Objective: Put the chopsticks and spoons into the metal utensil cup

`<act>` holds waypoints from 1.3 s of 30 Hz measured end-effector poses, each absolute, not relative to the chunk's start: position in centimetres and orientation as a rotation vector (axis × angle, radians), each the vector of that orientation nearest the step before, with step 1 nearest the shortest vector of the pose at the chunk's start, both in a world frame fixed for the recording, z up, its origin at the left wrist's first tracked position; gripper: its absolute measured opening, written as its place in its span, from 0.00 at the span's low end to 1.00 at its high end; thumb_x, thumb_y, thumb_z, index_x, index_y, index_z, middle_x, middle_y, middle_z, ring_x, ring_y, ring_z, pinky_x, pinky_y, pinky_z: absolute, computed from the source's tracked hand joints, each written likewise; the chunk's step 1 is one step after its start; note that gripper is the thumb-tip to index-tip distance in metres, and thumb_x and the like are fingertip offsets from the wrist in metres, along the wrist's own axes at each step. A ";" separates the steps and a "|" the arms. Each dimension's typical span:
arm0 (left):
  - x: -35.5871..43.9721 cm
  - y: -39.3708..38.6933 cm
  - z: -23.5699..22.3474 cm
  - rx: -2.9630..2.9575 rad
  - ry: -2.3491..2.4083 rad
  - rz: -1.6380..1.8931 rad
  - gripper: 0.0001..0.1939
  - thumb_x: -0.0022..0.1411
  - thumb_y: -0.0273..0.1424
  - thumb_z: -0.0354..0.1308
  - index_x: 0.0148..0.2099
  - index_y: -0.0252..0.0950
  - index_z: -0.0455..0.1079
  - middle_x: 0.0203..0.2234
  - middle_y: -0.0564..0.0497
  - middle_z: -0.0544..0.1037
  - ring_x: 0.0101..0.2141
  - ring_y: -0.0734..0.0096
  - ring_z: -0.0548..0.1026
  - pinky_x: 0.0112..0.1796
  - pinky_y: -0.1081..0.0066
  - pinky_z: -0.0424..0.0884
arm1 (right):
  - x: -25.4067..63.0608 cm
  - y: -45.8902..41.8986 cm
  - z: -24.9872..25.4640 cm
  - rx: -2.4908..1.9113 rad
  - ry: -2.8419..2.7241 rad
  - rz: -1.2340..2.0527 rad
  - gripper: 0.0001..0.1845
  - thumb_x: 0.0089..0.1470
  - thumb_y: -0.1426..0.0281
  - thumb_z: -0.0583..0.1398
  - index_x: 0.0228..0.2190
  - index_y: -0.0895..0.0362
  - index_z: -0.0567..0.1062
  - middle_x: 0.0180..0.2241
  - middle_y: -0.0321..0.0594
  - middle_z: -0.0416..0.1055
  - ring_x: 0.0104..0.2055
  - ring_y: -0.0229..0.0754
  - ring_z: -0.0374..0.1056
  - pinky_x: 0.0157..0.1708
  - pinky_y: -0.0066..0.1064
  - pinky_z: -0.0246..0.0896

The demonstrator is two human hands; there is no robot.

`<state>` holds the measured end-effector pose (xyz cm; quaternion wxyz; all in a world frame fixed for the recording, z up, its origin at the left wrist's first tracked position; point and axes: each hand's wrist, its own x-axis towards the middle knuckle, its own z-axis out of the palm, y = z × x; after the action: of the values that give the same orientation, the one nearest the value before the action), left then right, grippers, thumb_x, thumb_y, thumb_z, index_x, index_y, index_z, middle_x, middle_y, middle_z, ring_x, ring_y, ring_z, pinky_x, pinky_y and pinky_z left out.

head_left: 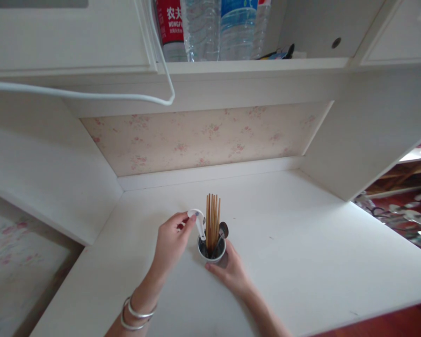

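Note:
Between the thumb and fingers of my left hand is a white soup spoon, pinched by its bowl end. Its handle points down at the mouth of a light-coloured cup, over the left part of the rim. Wrapped around the cup's right side, my right hand grips it on the white desktop. Several wooden chopsticks stand upright in the cup. A metal spoon leans out to the right, its bowl upward. The cup's inside is dark and partly hidden.
The white desktop spreads around the cup, with side panels left and right. Overhead, an open shelf holds several plastic bottles. A white cable hangs below the cabinet at left. Metal items lie beyond the right edge.

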<state>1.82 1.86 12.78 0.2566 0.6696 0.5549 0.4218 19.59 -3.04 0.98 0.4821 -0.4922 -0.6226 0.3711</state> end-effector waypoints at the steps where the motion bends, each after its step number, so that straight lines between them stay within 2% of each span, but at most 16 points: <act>1: 2.2 1.7 12.1 1.844 1.525 1.140 0.17 0.63 0.43 0.53 0.41 0.37 0.75 0.31 0.52 0.80 0.29 0.72 0.75 0.32 0.75 0.68 | 19.6 -3.0 0.9 -1.196 -1.515 0.901 0.31 0.43 0.68 0.69 0.49 0.53 0.69 0.47 0.44 0.72 0.49 0.54 0.67 0.49 0.43 0.62; 10: 4.0 -0.7 7.0 2.132 1.730 1.162 0.08 0.62 0.37 0.55 0.36 0.40 0.73 0.30 0.50 0.78 0.34 0.65 0.72 0.38 0.68 0.66 | 19.3 -2.9 0.4 -1.102 -1.460 0.961 0.31 0.44 0.66 0.69 0.50 0.53 0.68 0.48 0.45 0.72 0.49 0.54 0.67 0.49 0.45 0.63; 15: 4.2 -0.8 6.5 2.103 1.702 1.199 0.07 0.61 0.35 0.56 0.38 0.39 0.72 0.36 0.48 0.74 0.39 0.63 0.71 0.44 0.64 0.66 | 19.3 -2.9 0.3 -1.122 -1.463 0.962 0.32 0.43 0.68 0.69 0.50 0.52 0.68 0.48 0.44 0.71 0.49 0.53 0.67 0.49 0.44 0.62; 17: 4.2 -0.6 6.3 2.007 1.672 1.184 0.08 0.60 0.36 0.57 0.40 0.39 0.71 0.37 0.48 0.72 0.37 0.64 0.71 0.42 0.65 0.67 | 19.3 -2.8 0.2 -1.135 -1.468 0.949 0.31 0.43 0.68 0.69 0.50 0.52 0.68 0.48 0.44 0.71 0.49 0.54 0.67 0.49 0.44 0.63; 21: 3.7 -0.5 5.7 1.738 1.587 1.155 0.18 0.56 0.40 0.61 0.46 0.38 0.68 0.37 0.49 0.70 0.28 0.71 0.67 0.34 0.68 0.68 | 19.3 -2.8 -0.1 -1.133 -1.464 0.945 0.31 0.43 0.68 0.69 0.49 0.52 0.68 0.47 0.45 0.72 0.48 0.55 0.68 0.49 0.47 0.63; 24: 2.8 -0.9 5.3 1.494 1.473 1.139 0.23 0.54 0.44 0.61 0.48 0.37 0.66 0.35 0.52 0.68 0.25 0.75 0.64 0.29 0.73 0.66 | 19.2 -2.8 -0.3 -1.144 -1.433 0.973 0.33 0.42 0.68 0.70 0.50 0.52 0.68 0.47 0.45 0.72 0.48 0.55 0.68 0.48 0.48 0.63; 27: 1.5 -1.3 4.7 1.290 1.389 1.126 0.23 0.55 0.47 0.59 0.46 0.36 0.67 0.28 0.56 0.66 0.24 0.77 0.63 0.26 0.77 0.62 | 19.8 -2.5 -0.2 -1.152 -1.398 1.036 0.33 0.41 0.68 0.70 0.49 0.53 0.68 0.45 0.44 0.74 0.46 0.54 0.70 0.46 0.47 0.66; 31: -0.7 -1.5 3.2 1.218 1.384 1.073 0.22 0.56 0.49 0.57 0.41 0.35 0.69 0.20 0.59 0.61 0.21 0.77 0.59 0.22 0.78 0.56 | 22.6 -0.7 0.3 -1.139 -1.316 1.060 0.35 0.41 0.67 0.70 0.51 0.52 0.66 0.48 0.44 0.73 0.49 0.52 0.70 0.49 0.47 0.64; 35: -2.5 -1.4 1.3 1.282 1.427 0.955 0.21 0.57 0.49 0.55 0.39 0.35 0.71 0.20 0.58 0.61 0.22 0.76 0.59 0.23 0.77 0.56 | 27.7 2.8 1.8 -1.170 -1.190 1.023 0.38 0.37 0.66 0.72 0.50 0.52 0.64 0.47 0.46 0.73 0.48 0.52 0.71 0.48 0.47 0.66; 39: -3.2 -1.1 0.1 1.362 1.438 0.884 0.20 0.59 0.48 0.53 0.37 0.34 0.71 0.22 0.56 0.64 0.25 0.73 0.62 0.27 0.75 0.58 | 33.0 6.1 3.6 -1.293 -1.151 0.902 0.36 0.34 0.63 0.73 0.46 0.53 0.66 0.44 0.48 0.75 0.43 0.52 0.73 0.43 0.46 0.69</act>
<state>-3.22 -1.11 0.12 0.4673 0.5551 0.5863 0.3602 32.99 6.14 3.58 0.5605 -0.5485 -0.4883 0.3829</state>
